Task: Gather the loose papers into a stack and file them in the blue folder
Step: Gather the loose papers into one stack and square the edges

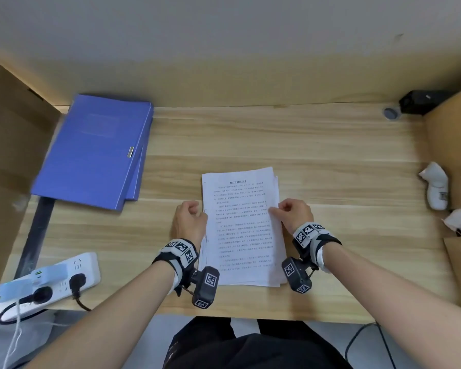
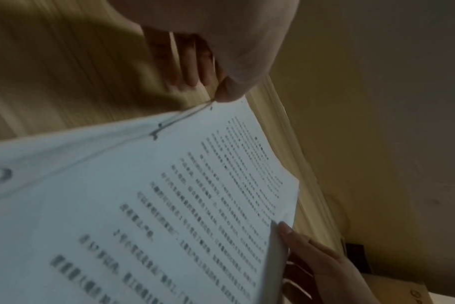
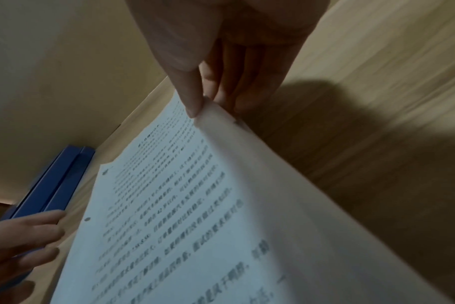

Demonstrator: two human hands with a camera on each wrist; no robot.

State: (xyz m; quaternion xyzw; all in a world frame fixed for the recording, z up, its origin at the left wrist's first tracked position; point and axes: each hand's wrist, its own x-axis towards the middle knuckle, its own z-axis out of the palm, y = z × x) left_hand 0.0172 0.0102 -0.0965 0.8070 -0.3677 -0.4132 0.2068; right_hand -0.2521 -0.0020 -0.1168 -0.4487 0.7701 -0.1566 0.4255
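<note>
A stack of printed white papers [image 1: 244, 227] lies at the middle of the wooden desk [image 1: 330, 161], its sheets slightly uneven at the right and bottom edges. My left hand [image 1: 190, 218] pinches the stack's left edge, thumb on top and fingers beneath, as the left wrist view shows on the papers [image 2: 148, 205]. My right hand [image 1: 293, 213] pinches the right edge, and in the right wrist view that edge of the papers [image 3: 195, 205] curls up under the thumb. Blue folders [image 1: 96, 150] lie shut at the back left of the desk, also seen as blue folders [image 3: 55, 181] beyond the stack.
A white power strip [image 1: 45, 280] with plugs and cables sits at the front left. Cardboard boxes [image 1: 455, 145] stand along the right side, with white crumpled items [image 1: 435, 186] beside them. A cardboard panel [image 1: 8, 145] rises at the left, and a black device [image 1: 421, 102] sits at the back right.
</note>
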